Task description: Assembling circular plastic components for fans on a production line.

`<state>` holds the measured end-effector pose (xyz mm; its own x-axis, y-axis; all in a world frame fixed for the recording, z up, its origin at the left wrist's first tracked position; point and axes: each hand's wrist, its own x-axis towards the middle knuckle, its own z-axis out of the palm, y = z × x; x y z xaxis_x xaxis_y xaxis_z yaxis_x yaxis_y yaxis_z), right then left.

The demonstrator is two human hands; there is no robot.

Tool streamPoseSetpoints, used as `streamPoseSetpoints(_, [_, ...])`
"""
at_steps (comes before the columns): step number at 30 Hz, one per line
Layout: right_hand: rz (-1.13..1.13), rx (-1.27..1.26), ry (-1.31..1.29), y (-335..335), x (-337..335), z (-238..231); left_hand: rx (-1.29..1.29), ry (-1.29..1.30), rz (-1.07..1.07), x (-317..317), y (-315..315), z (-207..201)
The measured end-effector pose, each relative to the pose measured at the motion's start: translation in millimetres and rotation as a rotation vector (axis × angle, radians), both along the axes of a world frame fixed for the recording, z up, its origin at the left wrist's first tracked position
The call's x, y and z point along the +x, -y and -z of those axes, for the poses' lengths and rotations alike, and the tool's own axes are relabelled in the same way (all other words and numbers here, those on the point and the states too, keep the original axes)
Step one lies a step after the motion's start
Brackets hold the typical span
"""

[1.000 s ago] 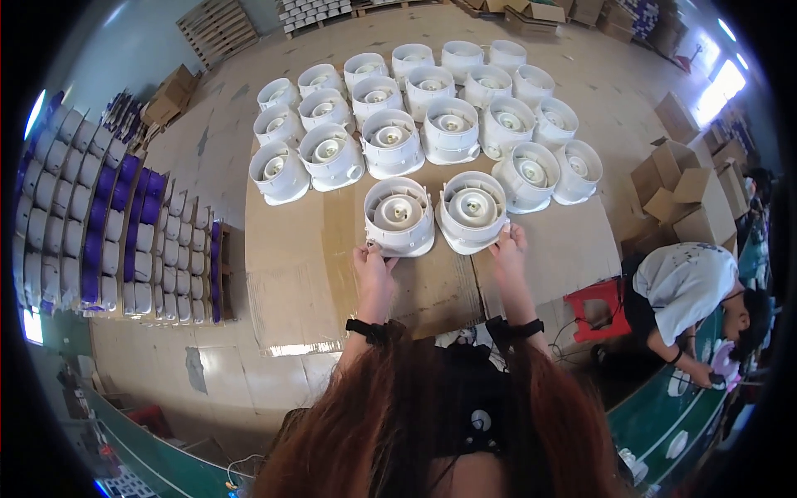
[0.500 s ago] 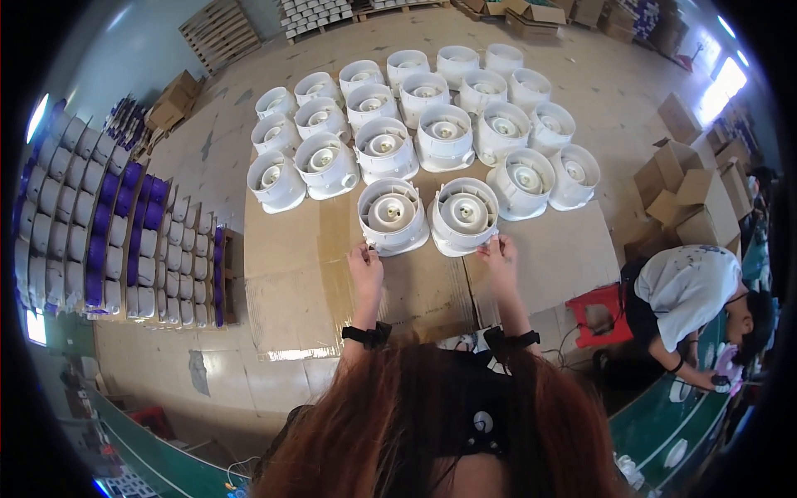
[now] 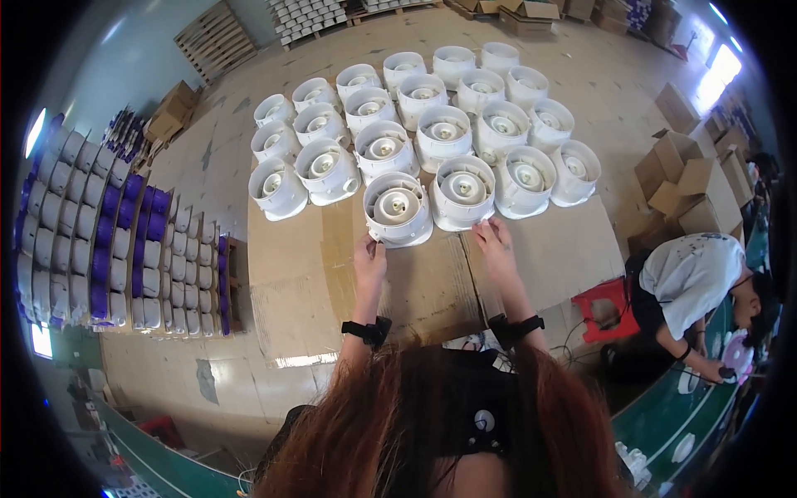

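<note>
Several white round plastic housings stand in rows on a sheet of flattened cardboard (image 3: 548,257); each has a ring and a hub inside. Down at the lower left edge of the nearest housing (image 3: 398,207), my left hand (image 3: 369,264) is closed, its fingertips pinching the base. Beside it stands a second housing (image 3: 463,191), slightly farther back. My right hand (image 3: 498,249) touches the front of that one's square base with stretched, slightly parted fingers. Both wrists wear black bands. The undersides of the housings are hidden.
At left rises a tall stack of white and purple parts (image 3: 124,249). Open cardboard boxes (image 3: 689,183) sit at right, with a red stool (image 3: 604,311) closer in. A co-worker in a white shirt (image 3: 693,274) bends over a green bench (image 3: 664,423).
The right-hand housing has slid away from me toward the row behind it. The left-hand housing has shifted slightly away and right. My right fingers have loosened from a pinch.
</note>
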<state>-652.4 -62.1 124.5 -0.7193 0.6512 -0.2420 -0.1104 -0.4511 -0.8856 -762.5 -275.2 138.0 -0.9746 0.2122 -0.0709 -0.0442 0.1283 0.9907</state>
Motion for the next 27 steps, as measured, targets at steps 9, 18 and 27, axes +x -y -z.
streamPoseSetpoints(9, [-0.101, 0.060, 0.037, -1.8, 4.4, -5.7, -0.162, -0.094, -0.054, -9.5, 5.5, 19.4])
streamPoseSetpoints(18, [-0.066, 0.094, 0.089, 0.5, 3.5, -0.2, -0.182, -0.172, -0.178, 0.5, -1.1, 13.9])
streamPoseSetpoints(27, [-0.106, 0.122, 0.078, 0.6, 7.4, -0.1, -0.234, -0.206, -0.220, 6.2, -4.5, 4.8])
